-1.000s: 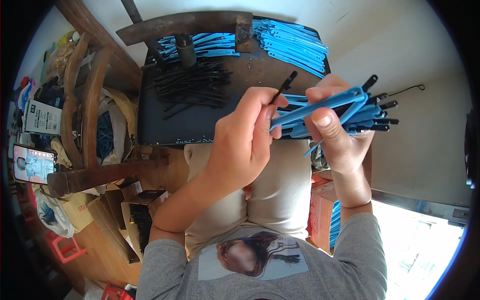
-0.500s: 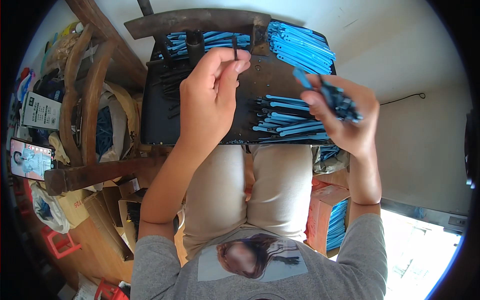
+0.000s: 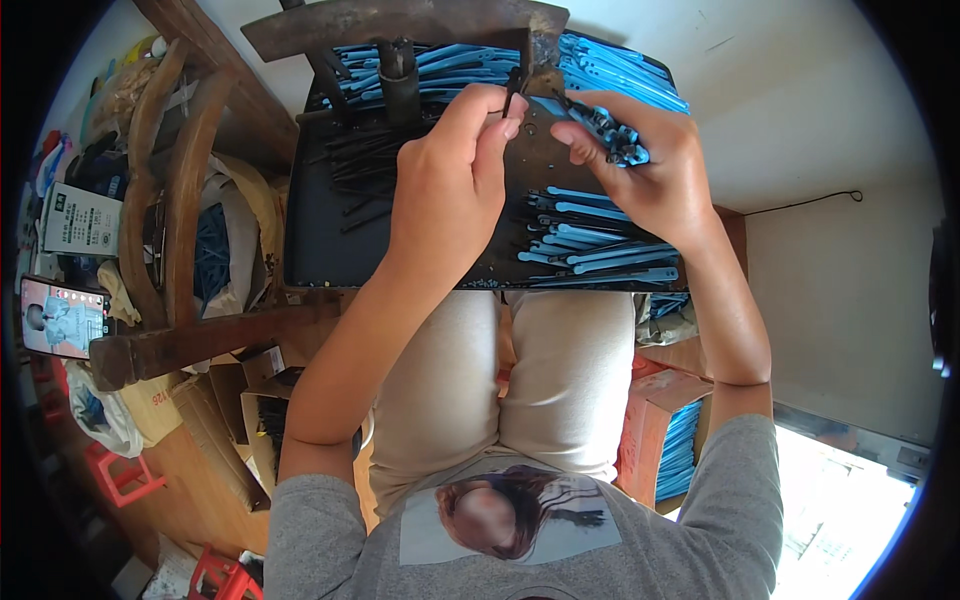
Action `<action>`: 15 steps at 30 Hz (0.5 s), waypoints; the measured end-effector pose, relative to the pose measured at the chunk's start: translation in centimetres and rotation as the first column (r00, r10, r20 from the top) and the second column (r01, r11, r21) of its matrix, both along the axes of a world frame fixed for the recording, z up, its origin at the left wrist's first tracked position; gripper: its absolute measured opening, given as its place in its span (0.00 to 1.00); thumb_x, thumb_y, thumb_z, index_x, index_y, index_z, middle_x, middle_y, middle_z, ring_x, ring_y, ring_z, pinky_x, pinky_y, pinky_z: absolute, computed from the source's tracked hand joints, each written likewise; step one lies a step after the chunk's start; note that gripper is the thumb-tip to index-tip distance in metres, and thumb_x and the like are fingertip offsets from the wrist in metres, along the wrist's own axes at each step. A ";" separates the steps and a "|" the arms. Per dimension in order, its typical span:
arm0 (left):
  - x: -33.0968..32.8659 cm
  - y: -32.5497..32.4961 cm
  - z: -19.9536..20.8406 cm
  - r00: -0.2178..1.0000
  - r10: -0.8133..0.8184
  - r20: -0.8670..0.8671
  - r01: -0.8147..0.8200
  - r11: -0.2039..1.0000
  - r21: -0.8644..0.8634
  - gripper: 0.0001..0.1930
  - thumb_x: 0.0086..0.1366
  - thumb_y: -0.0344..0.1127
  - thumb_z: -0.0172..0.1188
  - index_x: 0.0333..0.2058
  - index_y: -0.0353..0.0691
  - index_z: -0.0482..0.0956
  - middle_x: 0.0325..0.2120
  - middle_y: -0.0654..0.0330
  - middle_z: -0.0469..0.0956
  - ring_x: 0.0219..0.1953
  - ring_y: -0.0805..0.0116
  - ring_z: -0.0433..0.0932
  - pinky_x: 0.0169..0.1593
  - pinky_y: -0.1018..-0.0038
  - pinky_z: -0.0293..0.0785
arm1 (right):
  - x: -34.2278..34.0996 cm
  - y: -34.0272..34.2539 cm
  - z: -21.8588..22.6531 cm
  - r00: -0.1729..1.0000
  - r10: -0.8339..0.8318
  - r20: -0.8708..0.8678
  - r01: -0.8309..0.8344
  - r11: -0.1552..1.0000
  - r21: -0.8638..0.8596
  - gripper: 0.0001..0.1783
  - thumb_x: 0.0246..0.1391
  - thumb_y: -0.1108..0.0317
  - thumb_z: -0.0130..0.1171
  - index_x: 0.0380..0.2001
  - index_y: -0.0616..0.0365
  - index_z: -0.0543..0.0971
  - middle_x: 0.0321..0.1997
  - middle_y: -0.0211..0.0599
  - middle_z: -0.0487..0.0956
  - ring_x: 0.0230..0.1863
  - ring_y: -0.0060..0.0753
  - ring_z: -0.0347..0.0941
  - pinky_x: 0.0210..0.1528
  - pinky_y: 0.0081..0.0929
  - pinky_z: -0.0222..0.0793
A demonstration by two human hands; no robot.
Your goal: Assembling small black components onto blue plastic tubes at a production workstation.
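My left hand (image 3: 450, 180) pinches a thin black plastic strip (image 3: 512, 95) between thumb and fingertips, close to the metal end block (image 3: 543, 80) of a dark lever. Wrapped round a bundle of blue-and-black plastic strips (image 3: 618, 140), my right hand (image 3: 665, 165) is just right of that block. A blue tip shows by the block, but whether it touches is unclear. Between my arms lies a pile of blue strips with black ends (image 3: 595, 245). Loose black strips (image 3: 375, 165) lie left of my left hand. Plain blue strips (image 3: 625, 75) are stacked at the far right.
The dark tray-like tabletop (image 3: 325, 250) sits over my knees, with the curved lever (image 3: 400, 32) across its far side. More blue strips (image 3: 450, 70) lie behind its post. A wooden chair frame (image 3: 190, 200) and lit phone (image 3: 62, 315) stand left; a carton (image 3: 650, 420) right.
My right hand has come left and away from me with its bundle, toward the metal block. My left hand has shifted right and slightly farther off, still pinching the black strip.
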State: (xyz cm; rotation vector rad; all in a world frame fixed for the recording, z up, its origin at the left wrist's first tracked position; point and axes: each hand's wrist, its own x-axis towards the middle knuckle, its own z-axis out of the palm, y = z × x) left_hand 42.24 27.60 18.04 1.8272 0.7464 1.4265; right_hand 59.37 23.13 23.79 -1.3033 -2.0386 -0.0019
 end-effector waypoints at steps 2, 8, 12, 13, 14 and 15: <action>0.1 0.1 -0.1 1.000 -0.002 0.005 0.002 1.000 0.004 0.04 0.65 0.24 0.54 0.38 0.36 0.72 0.29 0.51 0.81 0.30 0.52 0.82 0.30 0.72 0.75 | 0.0 0.2 -0.1 1.000 -0.006 -0.019 0.006 1.000 -0.001 0.16 0.50 0.66 0.69 0.41 0.61 0.81 0.22 0.39 0.81 0.23 0.21 0.76 0.28 0.20 0.70; 0.0 0.2 0.1 1.000 0.000 -0.020 0.000 1.000 -0.022 0.05 0.65 0.24 0.54 0.40 0.36 0.73 0.29 0.50 0.81 0.32 0.51 0.82 0.31 0.72 0.75 | 0.2 1.1 -0.9 1.000 0.009 -0.008 -0.008 1.000 0.016 0.16 0.50 0.66 0.69 0.40 0.63 0.80 0.21 0.37 0.81 0.23 0.19 0.77 0.26 0.17 0.69; 0.0 0.2 0.2 1.000 -0.013 -0.008 0.013 1.000 -0.022 0.07 0.65 0.25 0.54 0.41 0.36 0.73 0.30 0.49 0.82 0.34 0.50 0.82 0.32 0.71 0.76 | 0.4 1.2 -0.9 0.998 0.021 -0.065 -0.022 1.000 -0.012 0.15 0.50 0.66 0.69 0.39 0.64 0.80 0.20 0.34 0.80 0.22 0.17 0.74 0.26 0.17 0.69; -0.1 0.2 0.2 1.000 -0.014 -0.009 0.014 1.000 -0.024 0.07 0.65 0.25 0.54 0.41 0.36 0.73 0.30 0.49 0.82 0.34 0.50 0.82 0.32 0.71 0.76 | 0.4 1.2 -0.8 0.997 0.022 -0.072 -0.023 1.000 -0.014 0.15 0.50 0.66 0.69 0.39 0.64 0.80 0.20 0.34 0.79 0.22 0.16 0.73 0.25 0.17 0.68; -0.3 0.1 0.4 0.999 -0.017 -0.052 0.014 0.999 -0.052 0.07 0.67 0.26 0.52 0.42 0.37 0.74 0.32 0.53 0.83 0.37 0.60 0.83 0.33 0.74 0.78 | 0.4 1.2 -0.7 0.997 0.021 -0.073 -0.022 1.000 -0.016 0.15 0.50 0.66 0.69 0.39 0.64 0.80 0.20 0.34 0.79 0.22 0.16 0.73 0.25 0.17 0.68; -0.3 0.0 0.4 0.995 -0.022 -0.095 0.014 0.997 -0.080 0.08 0.69 0.27 0.49 0.44 0.37 0.75 0.35 0.57 0.83 0.40 0.69 0.83 0.34 0.76 0.79 | 0.4 1.2 -0.6 0.998 0.017 -0.066 -0.020 0.999 -0.030 0.15 0.50 0.66 0.69 0.38 0.63 0.81 0.20 0.34 0.79 0.22 0.15 0.72 0.26 0.17 0.68</action>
